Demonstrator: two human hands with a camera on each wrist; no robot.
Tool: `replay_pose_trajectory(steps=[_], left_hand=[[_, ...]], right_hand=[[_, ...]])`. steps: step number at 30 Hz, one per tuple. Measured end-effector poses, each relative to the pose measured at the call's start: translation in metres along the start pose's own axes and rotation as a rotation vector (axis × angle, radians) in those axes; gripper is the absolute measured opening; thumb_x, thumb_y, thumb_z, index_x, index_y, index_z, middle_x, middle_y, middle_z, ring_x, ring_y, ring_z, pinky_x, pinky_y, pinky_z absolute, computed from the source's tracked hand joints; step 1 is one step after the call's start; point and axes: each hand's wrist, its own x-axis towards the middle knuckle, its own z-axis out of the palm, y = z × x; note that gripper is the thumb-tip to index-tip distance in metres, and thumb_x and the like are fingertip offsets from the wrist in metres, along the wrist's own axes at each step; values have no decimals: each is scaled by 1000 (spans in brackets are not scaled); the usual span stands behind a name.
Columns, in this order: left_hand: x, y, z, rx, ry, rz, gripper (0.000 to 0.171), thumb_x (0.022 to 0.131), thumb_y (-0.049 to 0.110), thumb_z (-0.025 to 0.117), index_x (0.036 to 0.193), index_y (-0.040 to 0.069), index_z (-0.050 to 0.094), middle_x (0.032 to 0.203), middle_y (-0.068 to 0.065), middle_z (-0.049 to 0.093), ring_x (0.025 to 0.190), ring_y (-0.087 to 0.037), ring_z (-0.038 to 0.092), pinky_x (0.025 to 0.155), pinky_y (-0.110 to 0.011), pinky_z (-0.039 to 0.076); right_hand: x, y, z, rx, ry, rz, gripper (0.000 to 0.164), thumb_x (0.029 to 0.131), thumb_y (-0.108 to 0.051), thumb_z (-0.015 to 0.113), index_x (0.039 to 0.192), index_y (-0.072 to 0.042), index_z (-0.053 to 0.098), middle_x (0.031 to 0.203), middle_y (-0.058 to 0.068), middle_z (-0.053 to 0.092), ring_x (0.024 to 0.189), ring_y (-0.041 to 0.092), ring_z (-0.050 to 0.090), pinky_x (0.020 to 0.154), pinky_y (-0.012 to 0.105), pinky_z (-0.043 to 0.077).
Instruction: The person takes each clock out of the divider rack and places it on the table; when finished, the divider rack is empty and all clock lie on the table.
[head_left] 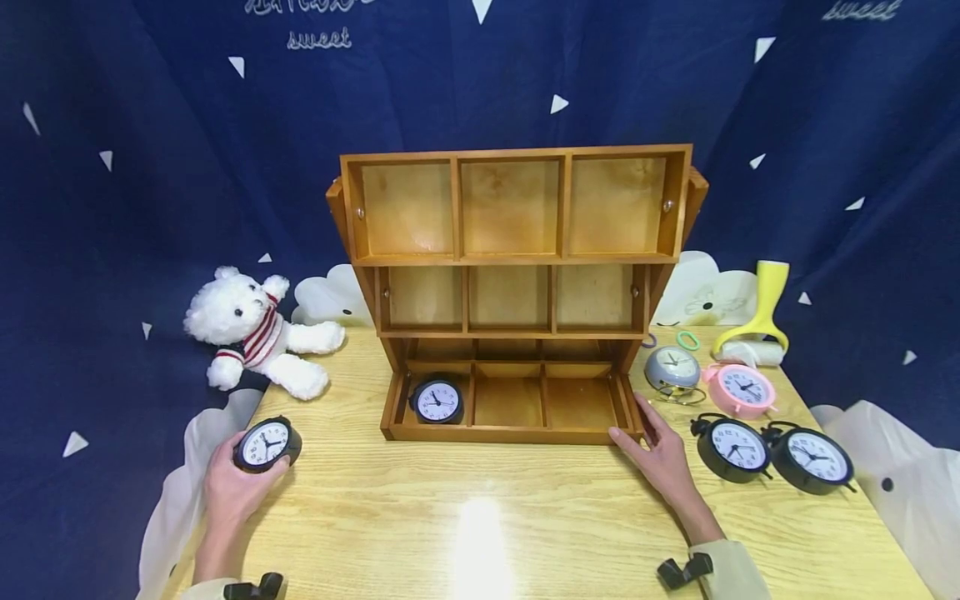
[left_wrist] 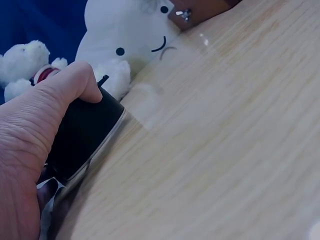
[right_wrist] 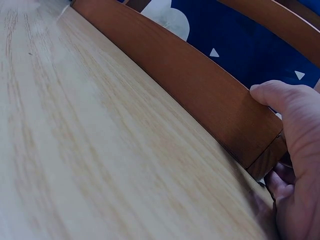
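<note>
My left hand (head_left: 234,487) grips a round black alarm clock (head_left: 266,444) at the table's left side, its white dial facing up. In the left wrist view, the thumb lies over the black casing (left_wrist: 80,135). My right hand (head_left: 663,462) holds the front right corner of a brown wooden tiered shelf (head_left: 502,435). The right wrist view shows that thumb on the upper edge of the front board (right_wrist: 200,90), with fingers curled by its end. Another black clock (head_left: 437,402) sits in the bottom tier's left compartment; the other compartments hold nothing visible.
Right of the shelf stand a grey clock (head_left: 672,368), a pink clock (head_left: 742,390) and two black clocks (head_left: 735,450). Behind them is a yellow-handled lint roller (head_left: 765,308) near a green ring (head_left: 687,340). A white teddy bear (head_left: 258,333) sits at the back left.
</note>
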Motion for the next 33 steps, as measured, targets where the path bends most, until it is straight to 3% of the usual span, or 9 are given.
replay_pose_trajectory(steps=[7,14,17,26,29,33], left_hand=[[1,2,-2,24,-3,106,80,70,15,85,138,-10,54,129,-33,57,121,-50,52,100,-59,42],[0,8,2,-21,127,200,92,63,17,88,144,-10,52,138,-36,53,128,-53,48,109,-65,39],[-1,19,4,-34,151,209,97,63,19,90,148,-4,51,140,-33,53,130,-51,48,109,-65,40],[-6,54,13,-87,100,182,90,72,20,88,154,15,52,150,-21,56,135,-47,52,104,-65,42],[-10,63,20,-117,82,203,85,74,18,88,152,13,55,149,-20,58,134,-47,53,108,-54,43],[-16,73,31,-165,48,253,80,77,15,87,151,9,56,149,-18,59,134,-46,54,109,-19,38]], right_hand=[[0,0,-1,-2,5,-5,81,95,-22,80,162,-7,36,166,23,33,149,42,35,101,-1,31],[1,1,0,-1,7,-12,81,95,-21,80,162,-6,36,165,25,34,148,43,36,101,0,31],[1,2,0,-1,7,-13,81,95,-21,80,162,-6,36,165,25,34,148,43,36,102,0,31],[0,3,0,-6,7,-17,81,96,-22,79,163,-10,36,165,23,34,149,42,36,101,-1,30],[1,4,0,-9,9,-17,81,96,-22,80,163,-10,36,165,23,34,149,41,36,102,-1,31],[1,5,1,-14,12,-22,81,95,-22,80,163,-11,37,165,22,34,149,41,37,102,-1,31]])
